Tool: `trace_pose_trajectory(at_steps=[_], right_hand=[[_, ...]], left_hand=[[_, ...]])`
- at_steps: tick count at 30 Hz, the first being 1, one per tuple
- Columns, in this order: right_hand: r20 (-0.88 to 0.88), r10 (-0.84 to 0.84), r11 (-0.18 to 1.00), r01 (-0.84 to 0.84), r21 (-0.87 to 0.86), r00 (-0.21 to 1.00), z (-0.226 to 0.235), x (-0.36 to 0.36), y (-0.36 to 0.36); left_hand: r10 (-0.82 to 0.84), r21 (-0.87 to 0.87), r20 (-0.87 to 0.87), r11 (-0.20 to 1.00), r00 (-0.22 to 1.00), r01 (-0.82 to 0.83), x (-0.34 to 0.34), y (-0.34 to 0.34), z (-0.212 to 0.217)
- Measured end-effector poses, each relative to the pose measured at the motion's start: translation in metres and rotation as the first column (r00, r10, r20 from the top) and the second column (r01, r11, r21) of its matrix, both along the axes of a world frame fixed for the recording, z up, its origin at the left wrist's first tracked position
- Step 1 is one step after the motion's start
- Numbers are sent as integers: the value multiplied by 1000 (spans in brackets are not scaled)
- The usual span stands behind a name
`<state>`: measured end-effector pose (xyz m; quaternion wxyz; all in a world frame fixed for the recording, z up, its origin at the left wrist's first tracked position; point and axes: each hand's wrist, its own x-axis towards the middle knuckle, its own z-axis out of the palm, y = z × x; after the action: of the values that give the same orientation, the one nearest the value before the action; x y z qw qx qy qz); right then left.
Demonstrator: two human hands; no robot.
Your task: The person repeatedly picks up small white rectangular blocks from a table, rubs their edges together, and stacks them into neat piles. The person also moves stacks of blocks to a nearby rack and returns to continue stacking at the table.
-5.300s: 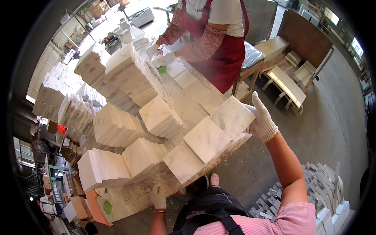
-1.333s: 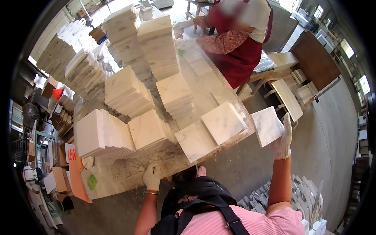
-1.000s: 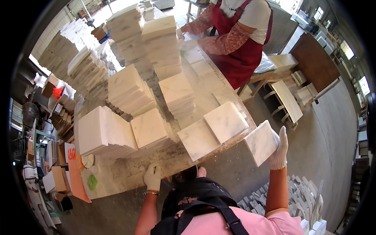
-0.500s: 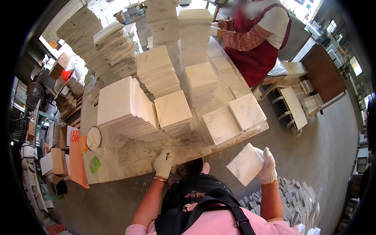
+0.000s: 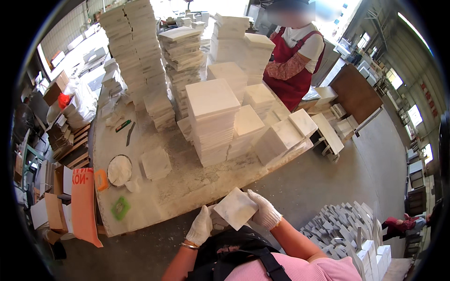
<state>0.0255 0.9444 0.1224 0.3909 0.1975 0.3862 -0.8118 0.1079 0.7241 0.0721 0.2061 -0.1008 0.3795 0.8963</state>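
A square white marble tile (image 5: 236, 209) with grey veining is held in front of my body, just off the table's near edge. My right hand (image 5: 264, 210), in a white knit glove, grips its right side with the thumb over the face. At the left corner is my left hand (image 5: 201, 225), gloved too, its thumb up and its fingers curled partly out of sight behind the tile. Beyond them, a tall stack of white tiles (image 5: 213, 98) stands on the table (image 5: 183, 199), with a lower stack (image 5: 248, 121) against its right side.
More tile stacks (image 5: 131, 47) rise at the back left. On the table's left lie a round dish of white powder (image 5: 120, 170), a green pad (image 5: 120, 208) and a utility knife (image 5: 123, 125). A co-worker in a red apron (image 5: 290, 79) stands across. Many grey pieces (image 5: 342, 225) sit at lower right.
My right hand has brought the tile leftward to the front of my body. My left hand has left the table edge and come to the tile. The view has turned.
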Motion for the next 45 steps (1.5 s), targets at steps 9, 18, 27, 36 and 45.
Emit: trace_pose_trajectory(at_steps=[9, 18, 27, 36, 45], right_hand=[[-52, 290, 953, -294, -78, 956, 25, 45, -118], [-176, 486, 840, -513, -174, 856, -10, 48, -138], [-100, 706, 679, -710, -187, 701, -17, 86, -173], [-291, 633, 765, -638, 91, 718, -12, 137, -275], [-238, 518, 851, -524, 39, 822, 9, 198, -368]], left_hand=[[312, -127, 44, 944, 949, -304, 84, -68, 51], [650, -252, 50, 743, 758, -620, 156, -86, 60], [728, -289, 68, 669, 682, -685, 195, -110, 41], [493, -306, -8, 827, 870, -471, 240, -226, 42], [338, -249, 132, 921, 932, -299, 273, -335, 47]])
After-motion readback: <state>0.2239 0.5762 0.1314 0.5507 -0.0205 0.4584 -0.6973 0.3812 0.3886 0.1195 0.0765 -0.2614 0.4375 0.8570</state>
